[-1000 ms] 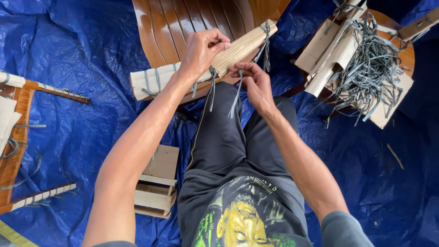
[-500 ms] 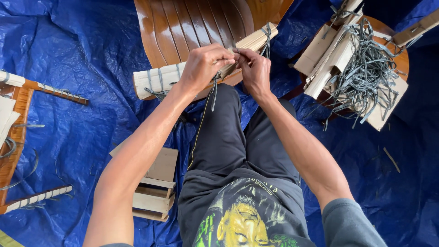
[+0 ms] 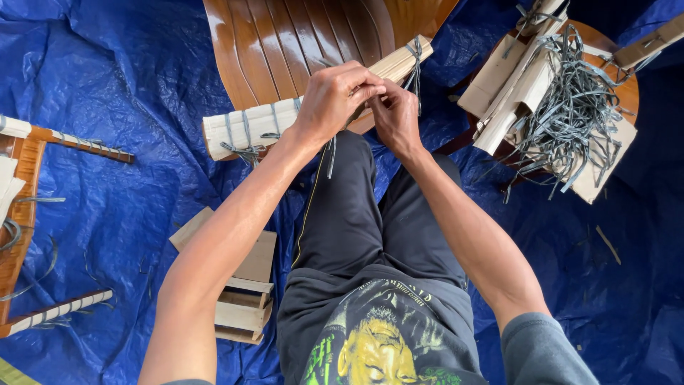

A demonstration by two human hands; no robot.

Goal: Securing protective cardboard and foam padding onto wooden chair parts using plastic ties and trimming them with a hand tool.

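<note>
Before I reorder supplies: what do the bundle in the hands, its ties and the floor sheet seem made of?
Bundle: pale thin slats, apparently raw wood or bamboo, matte with cut ends.
Ties: flat grey strips, probably plastic strapping, like the loose heap.
Floor sheet: blue woven-plastic tarp, crinkled, slightly glossy.
Both hands pinch a strip at the bundle.

A crumpled blue tarpaulin (image 3: pixel 128 93) covers the floor across the whole frame; on it a slatted brown wooden panel (image 3: pixel 285 43) lies at top centre; a small stack of wood pieces (image 3: pixel 246 299) sits lower left (partly behind an arm); loose grey strips (image 3: pixel 28 271) lie at the left edge.
</note>
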